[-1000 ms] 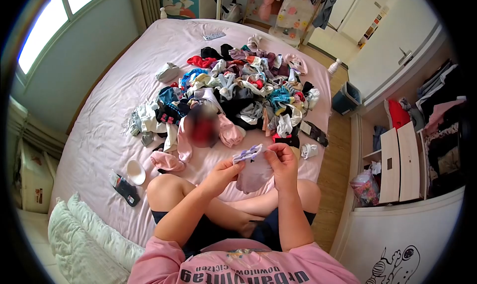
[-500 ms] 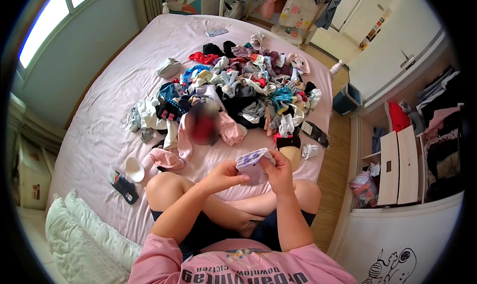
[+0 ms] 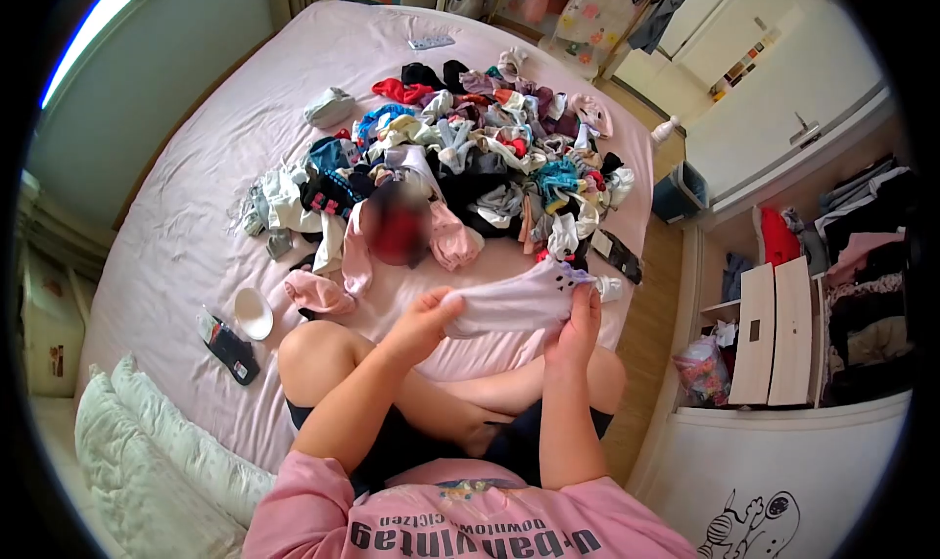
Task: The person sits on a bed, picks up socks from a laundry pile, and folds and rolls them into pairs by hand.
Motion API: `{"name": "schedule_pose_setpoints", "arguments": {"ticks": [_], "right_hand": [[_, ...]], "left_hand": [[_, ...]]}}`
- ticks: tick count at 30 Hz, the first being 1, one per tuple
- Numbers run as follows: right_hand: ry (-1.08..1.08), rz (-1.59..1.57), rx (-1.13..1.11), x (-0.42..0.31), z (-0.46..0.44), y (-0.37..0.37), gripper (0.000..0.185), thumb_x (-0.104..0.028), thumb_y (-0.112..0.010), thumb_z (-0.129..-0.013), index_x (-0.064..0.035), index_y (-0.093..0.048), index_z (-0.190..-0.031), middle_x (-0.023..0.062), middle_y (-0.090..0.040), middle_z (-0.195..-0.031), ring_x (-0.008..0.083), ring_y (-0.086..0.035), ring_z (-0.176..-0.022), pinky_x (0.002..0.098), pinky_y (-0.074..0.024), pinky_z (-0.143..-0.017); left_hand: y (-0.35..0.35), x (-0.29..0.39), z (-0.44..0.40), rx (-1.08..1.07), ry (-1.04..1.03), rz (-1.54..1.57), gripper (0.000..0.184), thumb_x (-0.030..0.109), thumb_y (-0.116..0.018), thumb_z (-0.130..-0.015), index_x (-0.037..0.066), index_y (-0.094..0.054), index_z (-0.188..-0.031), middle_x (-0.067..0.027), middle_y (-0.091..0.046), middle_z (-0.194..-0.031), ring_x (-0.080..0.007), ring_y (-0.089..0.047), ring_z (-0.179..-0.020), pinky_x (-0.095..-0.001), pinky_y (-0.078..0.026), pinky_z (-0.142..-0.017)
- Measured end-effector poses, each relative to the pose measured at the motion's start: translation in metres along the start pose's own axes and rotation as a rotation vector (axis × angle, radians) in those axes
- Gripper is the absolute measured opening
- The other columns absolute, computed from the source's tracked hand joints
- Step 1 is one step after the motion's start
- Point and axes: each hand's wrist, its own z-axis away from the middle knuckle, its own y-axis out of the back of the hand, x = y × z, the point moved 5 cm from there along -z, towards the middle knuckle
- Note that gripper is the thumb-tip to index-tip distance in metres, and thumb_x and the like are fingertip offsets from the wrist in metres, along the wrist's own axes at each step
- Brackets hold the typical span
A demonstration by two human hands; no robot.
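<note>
Stretched out long since the earlier frames, after being short and bunched between two closer hands: pale lavender sock (image 3: 501, 307), now level above the bed (image 3: 191, 251) and in front of bent, crossed legs.

At far left, bright window (image 3: 96, 28) at the top and, lower down, pale quilted pillows (image 3: 162, 451). Next, on the pink sheet, dark packet (image 3: 231, 353), with white oval cup (image 3: 253, 314) just beside. Further along, crumpled pink cloth (image 3: 319, 293) near the pile's lower left edge and, higher up, rolled white bundle (image 3: 329, 107), apart from the pile.

In the middle, wide heap of socks and small clothes (image 3: 480, 167), tangled together in black, white, red, pink, grey and blue; at its lower edge, dark red patch too blurred to make out. Beyond the heap, small flat object (image 3: 431, 42) on the sheet.

Left hand (image 3: 424, 322) closed, gripping the sock's left end. Right hand (image 3: 578, 326) also closed, pinching the other end, beside small dark printed marks.

Just past the right hand, small white bundle (image 3: 609, 289), partly hidden, and another dark packet (image 3: 617, 256) near the bed's edge. On the floor, dark bin (image 3: 681, 192). At far right, pale drawers (image 3: 756, 329), then wardrobe clothes (image 3: 871, 285), loosely stacked.
</note>
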Motion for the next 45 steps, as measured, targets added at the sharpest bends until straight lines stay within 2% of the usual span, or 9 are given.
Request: {"name": "schedule_pose_setpoints", "arguments": {"ticks": [2,7,19,22,28,31,35,38,45], "right_hand": [[-0.086,-0.083,-0.042,0.010,0.000,-0.001,0.016,-0.020,-0.053,-0.087,-0.0071,-0.055,-0.095,0.0020,-0.059,-0.094,0.0114,-0.054,-0.086,0.0260,-0.0427,-0.078],[-0.271,-0.223,-0.060,0.025,0.003,-0.002,0.025,-0.027,-0.049,-0.088,-0.0097,-0.053,-0.105,0.0025,-0.058,-0.105,0.0187,-0.055,-0.095,0.0344,-0.0438,-0.085],[-0.175,-0.210,0.050,0.025,0.014,-0.007,0.031,-0.034,-0.047,-0.088,-0.0118,-0.050,-0.109,0.0020,-0.055,-0.108,0.0198,-0.052,-0.100,0.0388,-0.0414,-0.088],[-0.185,-0.236,-0.003,0.026,0.016,-0.014,0.015,-0.021,-0.054,-0.086,-0.0106,-0.050,-0.096,0.0002,-0.057,-0.096,0.0133,-0.055,-0.088,0.0316,-0.0458,-0.079],[-0.203,0.094,-0.259,0.025,0.012,-0.009,0.017,-0.018,-0.056,-0.084,-0.0092,-0.052,-0.099,0.0005,-0.058,-0.095,0.0128,-0.055,-0.089,0.0305,-0.0445,-0.082],[-0.091,0.105,-0.113,0.015,0.004,0.003,0.011,-0.013,-0.055,-0.084,-0.0083,-0.051,-0.094,-0.0005,-0.056,-0.090,0.0096,-0.054,-0.082,0.0235,-0.0442,-0.075],[-0.062,-0.075,-0.111,-0.005,0.000,-0.005,0.008,-0.016,-0.051,-0.088,-0.0103,-0.050,-0.092,-0.0012,-0.056,-0.089,0.0080,-0.053,-0.082,0.0256,-0.0443,-0.074],[-0.185,-0.095,-0.116,0.014,-0.001,0.009,0.016,-0.012,-0.054,-0.084,-0.0106,-0.052,-0.099,0.0002,-0.057,-0.097,0.0139,-0.054,-0.093,0.0320,-0.0443,-0.083],[-0.273,-0.062,-0.232,0.013,0.016,-0.011,0.034,0.003,-0.052,-0.078,-0.0084,-0.048,-0.110,0.0028,-0.056,-0.098,0.0133,-0.054,-0.091,0.0282,-0.0425,-0.085]], "left_hand": [[-0.005,0.006,0.001,-0.036,0.014,0.234,0.021,0.018,-0.054,-0.085,0.004,-0.054,-0.102,-0.0037,-0.060,-0.095,-0.0135,-0.056,-0.093,-0.0288,-0.044,-0.084],[-0.001,0.014,0.003,-0.027,-0.131,0.117,0.029,0.022,-0.053,-0.086,0.003,-0.050,-0.107,-0.0062,-0.058,-0.102,-0.0170,-0.056,-0.095,-0.0331,-0.043,-0.087],[0.024,0.001,-0.011,0.227,-0.124,0.468,0.030,0.035,-0.040,-0.090,0.009,-0.053,-0.097,-0.0045,-0.060,-0.095,-0.0198,-0.057,-0.092,-0.0387,-0.043,-0.085],[0.027,0.011,-0.008,0.246,-0.256,0.379,0.023,0.029,-0.041,-0.091,0.009,-0.052,-0.094,-0.0034,-0.060,-0.091,-0.0179,-0.058,-0.086,-0.0367,-0.046,-0.081],[0.017,0.027,-0.002,0.131,-0.309,0.164,0.010,0.018,-0.045,-0.090,0.009,-0.048,-0.093,-0.0023,-0.058,-0.089,-0.0127,-0.058,-0.082,-0.0314,-0.048,-0.075],[0.016,0.021,-0.005,0.085,-0.268,0.080,0.010,0.017,-0.047,-0.089,0.008,-0.048,-0.094,-0.0027,-0.058,-0.090,-0.0131,-0.057,-0.084,-0.0309,-0.047,-0.076],[0.014,0.016,-0.008,0.117,-0.228,0.152,0.012,0.017,-0.049,-0.088,0.007,-0.048,-0.096,-0.0035,-0.058,-0.092,-0.0140,-0.057,-0.087,-0.0315,-0.046,-0.079],[0.016,0.019,-0.009,0.127,-0.260,0.184,0.013,0.017,-0.050,-0.088,0.008,-0.049,-0.098,-0.0037,-0.058,-0.094,-0.0147,-0.057,-0.089,-0.0325,-0.046,-0.079],[0.020,0.021,-0.004,0.157,-0.189,0.330,0.020,0.018,-0.054,-0.085,0.011,-0.049,-0.104,-0.0026,-0.058,-0.096,-0.0165,-0.057,-0.093,-0.0352,-0.046,-0.080]]}}
